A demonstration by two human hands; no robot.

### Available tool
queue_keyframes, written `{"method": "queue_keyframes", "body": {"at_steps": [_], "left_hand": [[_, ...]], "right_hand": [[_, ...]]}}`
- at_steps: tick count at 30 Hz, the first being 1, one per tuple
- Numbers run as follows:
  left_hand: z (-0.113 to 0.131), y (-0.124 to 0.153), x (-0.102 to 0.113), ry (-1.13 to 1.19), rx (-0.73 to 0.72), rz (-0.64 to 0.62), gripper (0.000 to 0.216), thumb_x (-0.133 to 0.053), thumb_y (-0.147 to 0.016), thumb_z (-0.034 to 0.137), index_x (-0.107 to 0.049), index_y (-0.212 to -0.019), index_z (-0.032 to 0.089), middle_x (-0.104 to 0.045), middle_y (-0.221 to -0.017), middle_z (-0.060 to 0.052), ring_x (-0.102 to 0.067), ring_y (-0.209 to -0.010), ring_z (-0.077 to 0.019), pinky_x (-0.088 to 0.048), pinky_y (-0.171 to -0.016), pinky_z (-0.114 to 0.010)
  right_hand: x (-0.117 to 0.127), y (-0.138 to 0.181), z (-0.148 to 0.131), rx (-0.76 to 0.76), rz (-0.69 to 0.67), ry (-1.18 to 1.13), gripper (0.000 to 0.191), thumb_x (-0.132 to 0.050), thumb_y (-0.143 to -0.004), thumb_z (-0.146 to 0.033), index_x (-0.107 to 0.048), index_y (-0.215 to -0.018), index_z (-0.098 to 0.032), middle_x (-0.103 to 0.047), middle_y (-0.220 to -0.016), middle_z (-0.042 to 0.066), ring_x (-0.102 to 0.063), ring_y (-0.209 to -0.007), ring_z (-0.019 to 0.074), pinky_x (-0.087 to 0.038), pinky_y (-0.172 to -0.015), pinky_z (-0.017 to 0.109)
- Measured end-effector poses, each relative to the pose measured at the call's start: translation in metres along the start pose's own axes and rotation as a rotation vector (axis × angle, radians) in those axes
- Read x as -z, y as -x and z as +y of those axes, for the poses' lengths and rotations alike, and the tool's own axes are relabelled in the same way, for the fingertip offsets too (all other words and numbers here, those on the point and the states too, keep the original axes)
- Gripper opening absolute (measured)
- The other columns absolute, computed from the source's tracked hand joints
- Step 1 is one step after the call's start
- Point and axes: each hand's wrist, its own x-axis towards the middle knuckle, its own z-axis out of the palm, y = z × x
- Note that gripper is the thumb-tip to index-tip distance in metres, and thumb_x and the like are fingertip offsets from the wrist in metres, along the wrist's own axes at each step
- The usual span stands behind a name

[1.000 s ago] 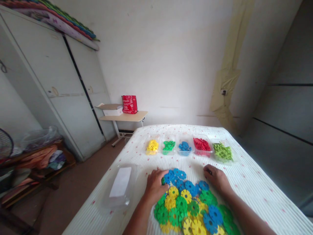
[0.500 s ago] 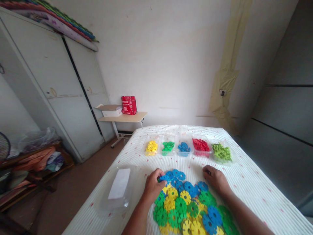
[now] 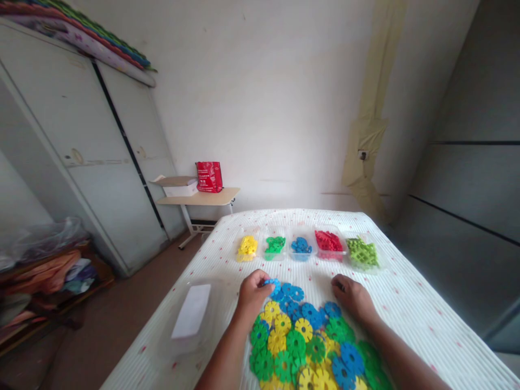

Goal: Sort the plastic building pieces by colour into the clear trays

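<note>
My left hand (image 3: pixel 254 290) is closed at the far left edge of a pile of notched plastic discs, pinching a blue snowflake disc (image 3: pixel 275 286) by its edge. More blue discs (image 3: pixel 293 293) lie just beside it. Green discs (image 3: pixel 295 343) and yellow discs (image 3: pixel 283 323) make up much of the pile nearer to me. My right hand (image 3: pixel 352 295) rests on the cloth beyond the pile's upper right, its fingers curled; whether anything is inside them is hidden.
Clear trays across the table hold yellow pieces (image 3: pixel 247 247), green pieces (image 3: pixel 275 246), blue pieces (image 3: pixel 301 246), red pieces (image 3: pixel 328 242) and lime pieces (image 3: pixel 363 252). Left of my arm lies a clear plastic container (image 3: pixel 206 325) with a white label.
The blue disc in my left hand has tipped up and shows more of its face, with the hand slightly higher. My right hand stays curled in place; the whole view has shifted a little.
</note>
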Motion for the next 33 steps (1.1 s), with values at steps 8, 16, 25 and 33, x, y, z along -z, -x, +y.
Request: {"method": "queue_keyframes", "body": {"at_steps": [8, 16, 25, 33], "left_hand": [[0.052, -0.084, -0.053, -0.014, -0.047, 0.026, 0.013, -0.059, -0.06, 0.018, -0.058, -0.073, 0.015, -0.056, -0.059, 0.005, -0.05, -0.05, -0.0076, -0.039, -0.05, -0.019], [0.026, -0.079, -0.053, -0.193, -0.072, 0.132, 0.016, -0.052, -0.062, 0.011, -0.062, -0.074, 0.016, -0.063, -0.068, 0.001, -0.057, -0.063, -0.0112, -0.043, -0.061, -0.021], [-0.001, 0.005, 0.003, -0.317, -0.068, 0.223, 0.016, -0.049, -0.067, 0.026, -0.063, -0.071, 0.018, -0.066, -0.068, 0.0, -0.059, -0.065, -0.0151, -0.046, -0.066, -0.025], [-0.03, 0.032, 0.016, -0.373, -0.01, 0.2, 0.019, -0.05, -0.069, 0.03, -0.064, -0.076, 0.019, -0.067, -0.073, -0.002, -0.06, -0.069, -0.0168, -0.047, -0.069, -0.027]], "right_hand": [[0.002, 0.001, -0.003, 0.0, 0.027, -0.001, 0.019, -0.039, -0.075, -0.024, -0.058, -0.074, -0.021, -0.063, -0.073, 0.001, -0.057, -0.067, 0.0141, -0.036, -0.061, 0.022], [0.004, 0.001, -0.003, 0.008, -0.011, -0.013, 0.018, -0.039, -0.075, -0.023, -0.057, -0.075, -0.021, -0.062, -0.074, 0.002, -0.056, -0.068, 0.0143, -0.036, -0.061, 0.022], [0.002, 0.0, -0.002, 0.007, -0.001, -0.005, 0.019, -0.04, -0.075, -0.023, -0.059, -0.076, -0.02, -0.063, -0.075, 0.002, -0.055, -0.068, 0.0143, -0.036, -0.061, 0.022], [0.005, 0.001, -0.002, -0.012, -0.015, -0.043, 0.018, -0.041, -0.073, -0.024, -0.058, -0.078, -0.021, -0.064, -0.077, 0.002, -0.057, -0.07, 0.0148, -0.038, -0.064, 0.023]]}}
